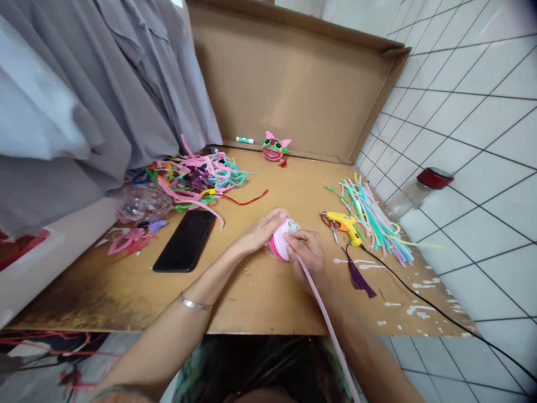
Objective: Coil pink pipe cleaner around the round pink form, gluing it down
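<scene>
Over the middle of the table, my left hand (264, 229) is closed around a small rounded form (279, 239) wrapped in pale pink and hot pink pipe cleaner. Part of the form is bare and looks clear or greyish at its upper right. My right hand (308, 254) pinches a long pale lilac pipe cleaner (322, 308) against the form's right side. The tail of that pipe cleaner runs down over my right forearm towards the bottom edge of the view. My fingers hide much of the form.
Right of my hands lie a yellow hot glue gun (346, 225) with a black cord, scissors (334, 230), a purple tassel (358, 274) and loose pipe cleaners (373, 215). Leftward are a black phone (184, 240) and a tangled pipe cleaner heap (201, 173). A colourful animal head (273, 148) stands behind.
</scene>
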`<state>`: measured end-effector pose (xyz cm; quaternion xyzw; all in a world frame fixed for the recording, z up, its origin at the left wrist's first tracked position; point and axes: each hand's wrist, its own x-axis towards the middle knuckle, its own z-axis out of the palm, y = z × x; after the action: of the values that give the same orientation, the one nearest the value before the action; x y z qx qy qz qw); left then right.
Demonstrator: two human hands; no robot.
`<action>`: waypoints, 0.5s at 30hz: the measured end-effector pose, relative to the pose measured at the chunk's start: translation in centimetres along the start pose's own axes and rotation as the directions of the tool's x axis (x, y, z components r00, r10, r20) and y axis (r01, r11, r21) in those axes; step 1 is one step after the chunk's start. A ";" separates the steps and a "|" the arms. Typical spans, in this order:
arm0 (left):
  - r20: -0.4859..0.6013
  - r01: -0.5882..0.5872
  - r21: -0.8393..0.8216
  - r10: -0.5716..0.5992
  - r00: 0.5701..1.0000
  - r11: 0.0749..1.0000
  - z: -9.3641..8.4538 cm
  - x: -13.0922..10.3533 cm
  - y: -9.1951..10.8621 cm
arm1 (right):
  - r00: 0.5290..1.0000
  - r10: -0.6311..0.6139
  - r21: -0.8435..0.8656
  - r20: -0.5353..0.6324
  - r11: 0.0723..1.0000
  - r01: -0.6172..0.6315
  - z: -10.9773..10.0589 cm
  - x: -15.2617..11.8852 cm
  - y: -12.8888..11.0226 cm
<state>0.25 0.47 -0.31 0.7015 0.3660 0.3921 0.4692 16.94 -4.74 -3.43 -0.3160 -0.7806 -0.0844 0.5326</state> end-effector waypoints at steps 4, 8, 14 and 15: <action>-0.015 0.020 -0.065 -0.021 1.000 0.998 0.2 0.2 -0.7 | 1.000 0.008 -0.010 0.008 1.000 -0.008 0.0 0.1 -0.1; -0.032 0.043 -0.074 -0.045 0.998 0.996 0.3 0.3 -0.7 | 1.000 -0.016 -0.014 -0.015 1.000 0.016 0.0 0.2 0.0; -0.036 0.051 -0.072 -0.053 0.998 0.996 0.4 0.2 0.1 | 1.000 0.015 -0.028 0.018 0.999 -0.015 -0.2 0.0 0.0; -0.036 0.050 -0.073 -0.053 0.998 0.996 0.4 0.1 0.2 | 0.999 0.022 -0.031 0.032 0.999 -0.021 -0.3 0.0 0.0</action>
<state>0.73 0.38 -0.19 0.6669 0.3782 0.4062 0.4972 17.20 -4.88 -3.32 -0.3339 -0.7844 -0.0852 0.5158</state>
